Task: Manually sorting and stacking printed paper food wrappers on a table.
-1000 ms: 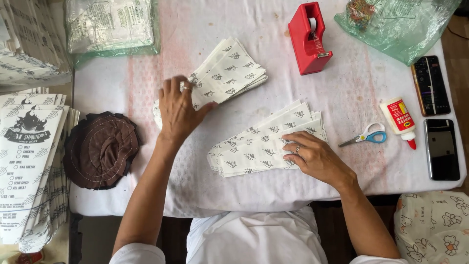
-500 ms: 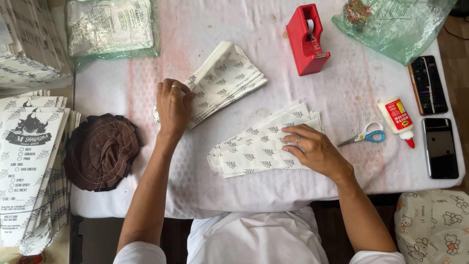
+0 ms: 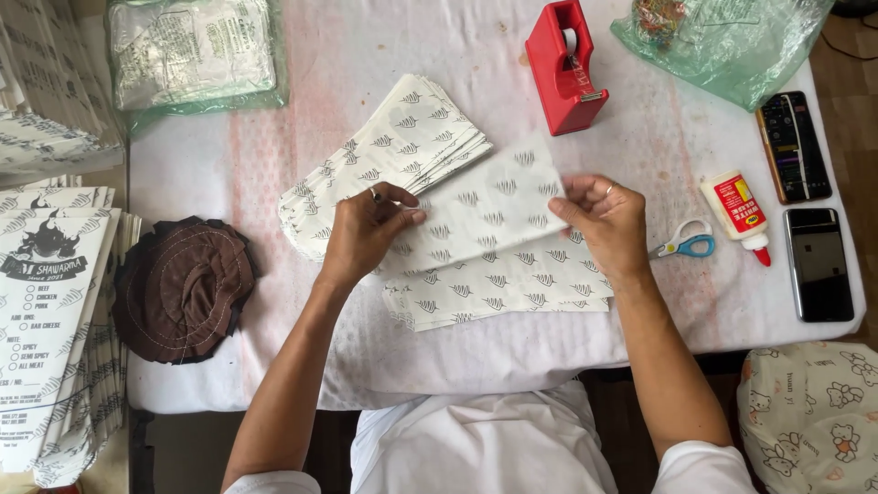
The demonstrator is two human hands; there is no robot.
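My left hand (image 3: 364, 230) and my right hand (image 3: 602, 220) hold one white paper bag with a grey leaf print (image 3: 489, 210) by its two ends, lifted a little over the table. Under it lies a flat stack of the same printed bags (image 3: 498, 293) near the front edge. A second, fanned stack of such bags (image 3: 402, 151) lies behind my left hand. Both hands pinch the bag's edges with thumb and fingers.
A red tape dispenser (image 3: 565, 69) stands at the back. Scissors (image 3: 684, 243), a glue bottle (image 3: 739, 212) and two phones (image 3: 794, 146) (image 3: 819, 263) lie at the right. A brown cloth (image 3: 183, 284) and stacks of printed sheets (image 3: 46, 311) sit at the left. Green plastic bags (image 3: 722, 41) lie at the back.
My left hand left the fanned stack and came to the near stack. Both hands have taken hold of one bag and lifted it off the near stack.
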